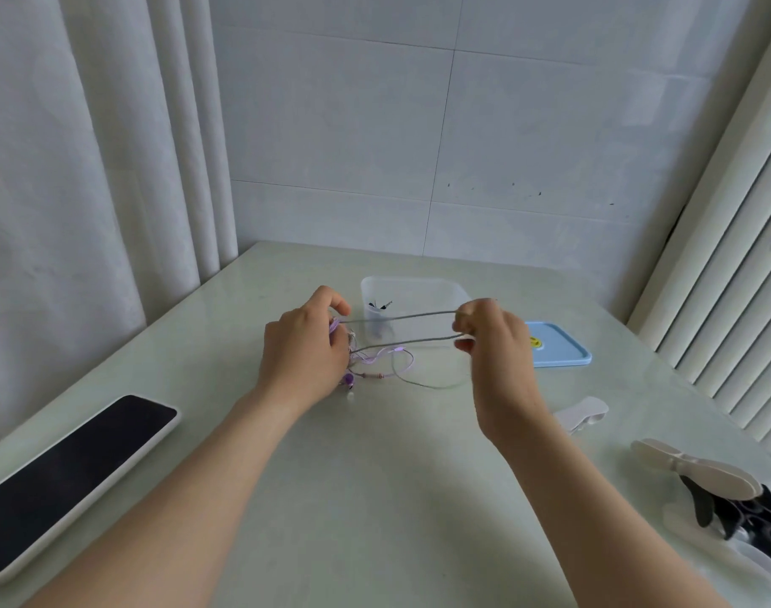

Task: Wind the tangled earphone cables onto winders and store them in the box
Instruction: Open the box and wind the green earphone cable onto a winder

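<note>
1. Over the middle of the table [375, 498], in the head view, the left hand [307, 348] and right hand [493, 340] hold a grey cable [401, 317] stretched between them as a two-strand loop, clear of the surface.
2. Left fingers are curled round a bunch of grey and purple cable [401, 356]. The right thumb and fingers pinch the loop's right end.
3. More grey cable sags to the table beneath the hands, crossed with the purple one. A purple earbud [347, 380] lies just below the left hand.
4. Just beyond the hands stands the clear box [419, 285], with something dark and a plug inside. Its blue lid [559, 348] lies to the right.
5. A white winder [581, 412] lies near the right forearm, and more winders [699, 471] sit at the near right. None holds this cable yet.
6. A phone [68, 480] lies at the near left.
7. Risks, as I judge them:
   - Pulling the loop tauter while the purple cable crosses it could tighten the knot.
   - A hard tug could strain a thin wire at an earbud or plug.
   - A pinch that slips would drop the freed length back into the tangle.
   - The moving slack could drag the earbud across the table.
</note>
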Action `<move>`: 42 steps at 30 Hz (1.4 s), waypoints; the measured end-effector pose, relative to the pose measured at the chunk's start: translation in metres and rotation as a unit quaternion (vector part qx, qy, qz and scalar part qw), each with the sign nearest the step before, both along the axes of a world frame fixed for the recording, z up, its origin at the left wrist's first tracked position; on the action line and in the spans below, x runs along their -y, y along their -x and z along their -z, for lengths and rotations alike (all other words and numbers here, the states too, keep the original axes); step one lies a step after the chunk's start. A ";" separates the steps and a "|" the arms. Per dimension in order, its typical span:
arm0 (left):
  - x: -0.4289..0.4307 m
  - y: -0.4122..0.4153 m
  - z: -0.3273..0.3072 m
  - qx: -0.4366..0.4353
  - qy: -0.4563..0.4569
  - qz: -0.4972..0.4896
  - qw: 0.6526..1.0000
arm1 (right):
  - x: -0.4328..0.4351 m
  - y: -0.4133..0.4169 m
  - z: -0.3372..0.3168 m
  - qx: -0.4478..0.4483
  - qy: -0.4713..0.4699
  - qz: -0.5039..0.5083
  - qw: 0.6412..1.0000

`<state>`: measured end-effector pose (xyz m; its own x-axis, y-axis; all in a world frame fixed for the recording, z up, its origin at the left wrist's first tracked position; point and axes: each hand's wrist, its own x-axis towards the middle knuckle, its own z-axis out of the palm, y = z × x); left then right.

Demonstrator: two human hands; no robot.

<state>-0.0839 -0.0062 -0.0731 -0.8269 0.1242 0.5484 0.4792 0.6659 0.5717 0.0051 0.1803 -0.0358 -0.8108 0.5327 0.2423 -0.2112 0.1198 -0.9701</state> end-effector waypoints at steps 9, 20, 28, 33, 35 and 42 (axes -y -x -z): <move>-0.002 0.002 0.001 0.004 -0.031 -0.009 0.999 | 0.004 -0.014 -0.012 0.136 0.068 -0.221 0.963; -0.007 -0.013 -0.013 -0.042 -0.024 0.099 0.994 | 0.012 -0.012 0.002 0.165 -0.088 -0.273 0.944; -0.002 -0.004 -0.008 -0.003 -0.043 0.097 0.994 | 0.011 -0.004 0.005 -0.018 -0.090 -0.126 0.988; 0.002 0.003 -0.004 0.030 -0.071 0.050 0.996 | 0.012 -0.002 -0.008 -0.081 0.236 -0.161 0.955; 0.002 0.004 -0.002 0.042 -0.078 0.055 0.995 | 0.014 -0.005 -0.011 -0.095 0.315 -0.178 0.927; 0.003 0.008 -0.001 0.082 -0.065 0.145 0.984 | 0.008 -0.003 -0.013 -0.117 0.431 -0.083 0.891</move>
<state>-0.0915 -0.0096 -0.0717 -0.8460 0.3051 0.4372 0.5321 0.4311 0.7288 0.0081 0.1724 -0.0227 -0.8771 0.4796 -0.0263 -0.3644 -0.7000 -0.6142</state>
